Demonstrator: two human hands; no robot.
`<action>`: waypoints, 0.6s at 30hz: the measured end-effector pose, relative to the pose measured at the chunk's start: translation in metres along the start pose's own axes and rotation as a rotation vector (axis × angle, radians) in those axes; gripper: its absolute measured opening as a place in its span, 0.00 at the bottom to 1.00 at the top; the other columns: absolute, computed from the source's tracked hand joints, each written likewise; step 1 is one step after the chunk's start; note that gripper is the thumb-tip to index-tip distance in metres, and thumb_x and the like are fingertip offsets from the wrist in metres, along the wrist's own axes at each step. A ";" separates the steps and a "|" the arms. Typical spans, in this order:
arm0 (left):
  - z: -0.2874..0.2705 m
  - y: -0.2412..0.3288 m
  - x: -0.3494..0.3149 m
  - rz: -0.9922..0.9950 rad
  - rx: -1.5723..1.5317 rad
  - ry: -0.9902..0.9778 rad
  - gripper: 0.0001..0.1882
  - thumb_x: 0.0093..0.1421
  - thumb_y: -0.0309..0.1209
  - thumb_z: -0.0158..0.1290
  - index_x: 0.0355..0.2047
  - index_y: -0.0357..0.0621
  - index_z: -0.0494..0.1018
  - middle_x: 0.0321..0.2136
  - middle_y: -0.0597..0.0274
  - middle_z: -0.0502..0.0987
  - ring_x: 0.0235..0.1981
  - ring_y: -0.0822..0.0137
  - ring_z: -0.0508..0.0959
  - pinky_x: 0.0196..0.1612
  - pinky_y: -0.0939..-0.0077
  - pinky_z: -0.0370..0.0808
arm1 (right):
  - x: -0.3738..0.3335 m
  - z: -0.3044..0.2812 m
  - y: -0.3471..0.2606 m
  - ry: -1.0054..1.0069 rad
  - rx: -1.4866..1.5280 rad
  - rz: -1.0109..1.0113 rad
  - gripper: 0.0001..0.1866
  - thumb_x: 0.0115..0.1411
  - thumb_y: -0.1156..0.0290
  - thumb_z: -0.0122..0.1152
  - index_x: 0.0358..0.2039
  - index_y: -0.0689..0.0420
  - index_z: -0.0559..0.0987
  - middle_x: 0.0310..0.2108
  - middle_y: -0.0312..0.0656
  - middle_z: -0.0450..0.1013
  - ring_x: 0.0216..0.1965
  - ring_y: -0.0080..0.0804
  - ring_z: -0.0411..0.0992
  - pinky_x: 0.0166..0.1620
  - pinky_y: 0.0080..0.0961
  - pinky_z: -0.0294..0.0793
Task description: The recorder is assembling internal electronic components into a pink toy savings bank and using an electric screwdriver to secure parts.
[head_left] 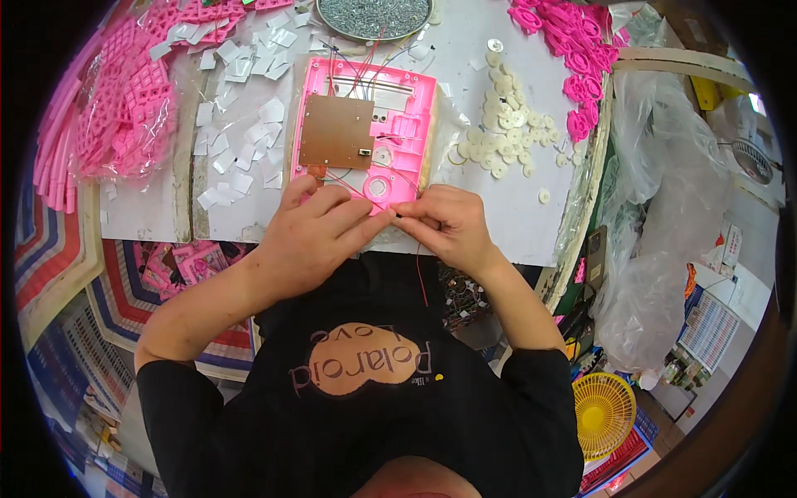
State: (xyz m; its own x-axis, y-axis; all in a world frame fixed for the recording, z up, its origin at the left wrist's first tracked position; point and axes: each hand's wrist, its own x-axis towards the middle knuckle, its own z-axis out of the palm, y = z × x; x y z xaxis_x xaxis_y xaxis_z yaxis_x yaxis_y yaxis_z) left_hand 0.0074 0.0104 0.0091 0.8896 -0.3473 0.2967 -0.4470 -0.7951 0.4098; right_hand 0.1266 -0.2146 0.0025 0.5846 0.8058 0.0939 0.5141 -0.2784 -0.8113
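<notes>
Seemingly, you're working on red wire [422,274] at the pink casing [408,168], mid-frame: right hand [452,228] pinched together, left hand [320,228] grip unclear; next likely calls for delicate steadiness.

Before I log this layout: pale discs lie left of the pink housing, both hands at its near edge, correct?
Not left: the head view shows the pale discs right of the pink housing. The left hand and right hand are indeed at its near edge.
</notes>
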 end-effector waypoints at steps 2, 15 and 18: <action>0.002 -0.002 0.000 0.039 0.023 0.012 0.25 0.52 0.30 0.56 0.52 0.47 0.77 0.42 0.66 0.75 0.44 0.64 0.74 0.50 0.59 0.65 | -0.001 0.006 0.003 0.075 -0.027 -0.085 0.12 0.51 0.72 0.74 0.38 0.54 0.85 0.19 0.37 0.72 0.20 0.33 0.70 0.25 0.28 0.67; -0.003 0.005 0.008 0.226 0.317 -0.086 0.26 0.53 0.33 0.52 0.53 0.38 0.76 0.39 0.61 0.75 0.39 0.64 0.74 0.45 0.68 0.70 | 0.055 -0.045 -0.037 -0.408 -0.394 -0.035 0.16 0.57 0.70 0.62 0.46 0.53 0.84 0.22 0.44 0.77 0.24 0.41 0.77 0.27 0.36 0.74; -0.002 0.011 0.010 0.125 0.144 -0.092 0.22 0.53 0.31 0.54 0.49 0.40 0.77 0.39 0.59 0.76 0.39 0.61 0.76 0.44 0.67 0.70 | 0.104 -0.028 -0.027 -0.013 -0.401 0.008 0.09 0.58 0.67 0.61 0.37 0.55 0.85 0.23 0.47 0.78 0.26 0.47 0.78 0.30 0.39 0.76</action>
State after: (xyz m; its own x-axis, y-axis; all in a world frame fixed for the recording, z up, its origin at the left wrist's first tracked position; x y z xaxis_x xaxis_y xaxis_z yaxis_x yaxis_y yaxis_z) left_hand 0.0112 -0.0006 0.0187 0.8355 -0.4865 0.2554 -0.5428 -0.8033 0.2453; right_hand 0.1911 -0.1382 0.0499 0.5828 0.8088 0.0788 0.7153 -0.4646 -0.5220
